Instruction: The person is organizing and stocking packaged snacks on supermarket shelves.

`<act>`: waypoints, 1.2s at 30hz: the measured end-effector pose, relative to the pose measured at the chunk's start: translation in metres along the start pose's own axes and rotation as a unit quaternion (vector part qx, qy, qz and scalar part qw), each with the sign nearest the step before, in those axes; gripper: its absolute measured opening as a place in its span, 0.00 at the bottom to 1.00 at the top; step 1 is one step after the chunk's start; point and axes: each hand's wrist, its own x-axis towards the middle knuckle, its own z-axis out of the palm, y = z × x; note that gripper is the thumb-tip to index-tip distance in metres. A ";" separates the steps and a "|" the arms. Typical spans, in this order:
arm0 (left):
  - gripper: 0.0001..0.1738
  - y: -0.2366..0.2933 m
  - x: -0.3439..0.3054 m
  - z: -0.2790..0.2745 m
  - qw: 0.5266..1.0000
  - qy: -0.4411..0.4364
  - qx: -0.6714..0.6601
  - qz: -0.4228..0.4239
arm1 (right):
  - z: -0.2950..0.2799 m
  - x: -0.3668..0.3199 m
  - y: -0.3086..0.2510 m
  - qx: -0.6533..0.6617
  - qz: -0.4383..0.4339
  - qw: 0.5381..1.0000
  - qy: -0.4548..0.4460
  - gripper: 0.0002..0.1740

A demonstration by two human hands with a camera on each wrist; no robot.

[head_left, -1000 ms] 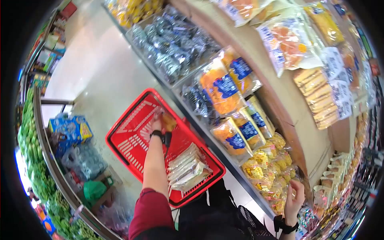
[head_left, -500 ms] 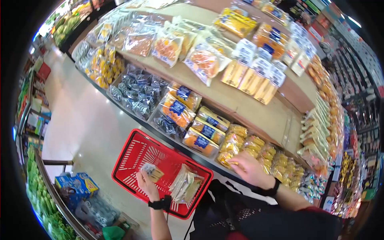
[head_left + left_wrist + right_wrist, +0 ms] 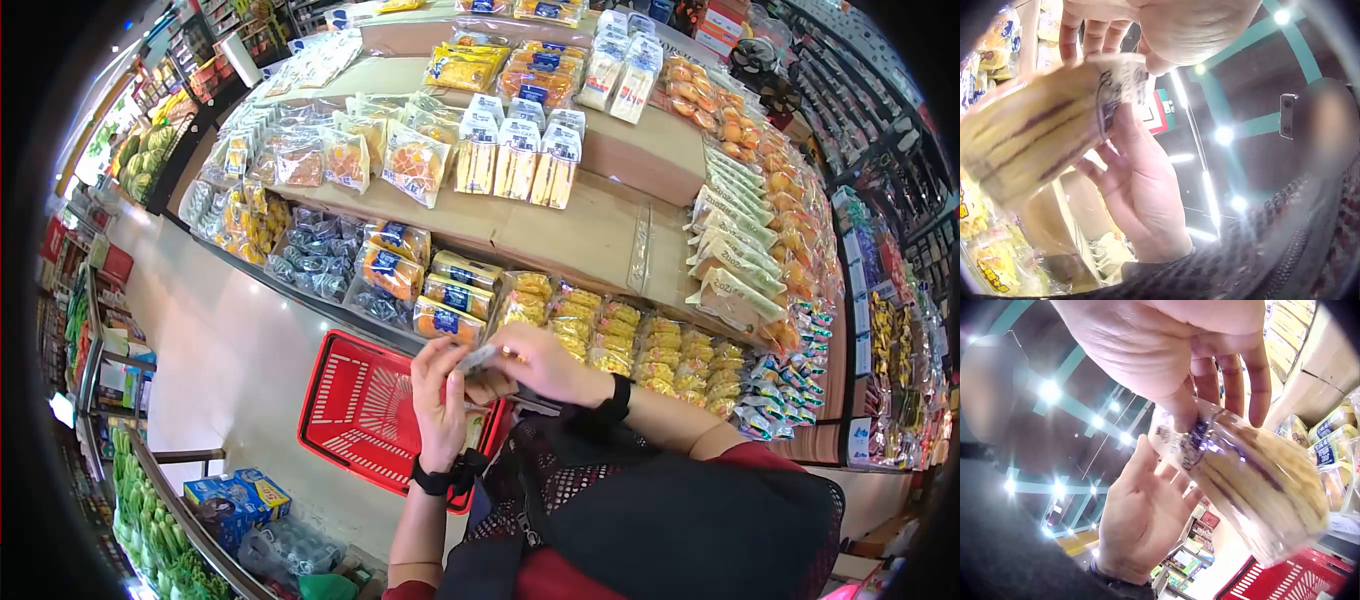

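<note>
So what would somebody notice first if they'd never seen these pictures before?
Probably the bright red basket, below the food display in the head view. Next, the clear-wrapped layered pack between the left and right hands, looking big in both wrist views. Then maybe the yellow packets, lined up along the display's front.

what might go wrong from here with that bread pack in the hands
The right hand pinches the clear plastic pack of layered bread at its printed label end, so the filled end sticks out and could tip or slip loose.
If dropped, it might miss the red plastic basket below and hit the pale shiny floor.
A harder grip might crush the bread.
</note>
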 end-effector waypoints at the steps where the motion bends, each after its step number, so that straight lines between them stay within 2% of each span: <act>1: 0.14 0.003 -0.002 0.000 0.999 0.011 0.028 0.017 | -0.004 -0.001 0.006 0.019 0.012 0.999 0.024 0.09; 2: 0.16 0.003 -0.006 -0.002 1.000 0.014 -0.016 -0.018 | -0.009 0.001 0.013 -0.006 0.032 0.999 0.030 0.08; 3: 0.16 -0.001 -0.013 -0.006 1.000 0.021 -0.009 -0.019 | -0.016 0.005 0.014 0.000 0.026 0.999 0.025 0.08; 5: 0.16 -0.013 -0.030 -0.018 0.993 0.077 -0.053 -0.071 | -0.034 0.020 0.018 0.024 0.096 0.993 0.062 0.09; 7: 0.13 -0.020 -0.054 -0.032 0.983 0.127 -0.059 -0.118 | -0.049 0.041 0.039 0.039 0.119 0.988 0.085 0.09; 9: 0.13 -0.036 -0.086 -0.047 0.967 0.173 -0.054 -0.177 | -0.063 0.072 0.051 0.086 0.101 0.982 0.133 0.09; 11: 0.12 -0.054 -0.121 -0.059 0.951 0.221 -0.063 -0.208 | -0.075 0.106 0.067 0.025 0.092 0.981 0.166 0.10; 14: 0.19 -0.068 -0.167 -0.074 0.905 0.279 -0.040 -0.318 | -0.076 0.152 0.096 -0.049 0.039 0.976 0.209 0.11; 17: 0.16 -0.063 -0.189 -0.076 0.877 0.342 -0.062 -0.333 | -0.065 0.185 0.124 -0.091 0.038 0.965 0.244 0.15; 19: 0.17 -0.073 -0.206 -0.075 0.872 0.358 -0.046 -0.329 | -0.056 0.198 0.144 -0.112 0.007 0.957 0.266 0.17; 23: 0.17 -0.085 -0.228 -0.069 0.862 0.349 -0.017 -0.368 | -0.051 0.208 0.161 -0.210 0.036 0.950 0.228 0.18; 27: 0.16 -0.114 -0.248 -0.060 0.871 0.296 0.075 -0.386 | -0.045 0.194 0.169 -0.154 0.014 0.966 0.207 0.19; 29: 0.15 -0.113 -0.241 -0.057 0.866 0.263 0.080 -0.417 | -0.046 0.175 0.163 -0.115 0.067 0.962 0.237 0.30; 31: 0.16 -0.134 -0.239 -0.051 0.868 0.247 0.104 -0.418 | -0.049 0.143 0.128 -0.103 0.067 0.969 0.216 0.31; 33: 0.24 -0.165 -0.239 -0.048 0.871 0.165 0.198 -0.418 | -0.046 0.096 0.095 -0.103 0.050 0.976 0.185 0.31; 34: 0.24 -0.176 -0.235 -0.046 0.873 0.158 0.197 -0.417 | -0.044 0.074 0.083 -0.113 0.036 0.978 0.172 0.30; 35: 0.29 -0.186 -0.229 -0.043 0.870 0.109 0.218 -0.429 | -0.041 0.052 0.079 -0.130 0.015 0.978 0.163 0.28; 36: 0.34 -0.196 -0.226 -0.039 0.864 0.058 0.240 -0.438 | -0.039 0.034 0.062 -0.148 0.040 0.977 0.146 0.27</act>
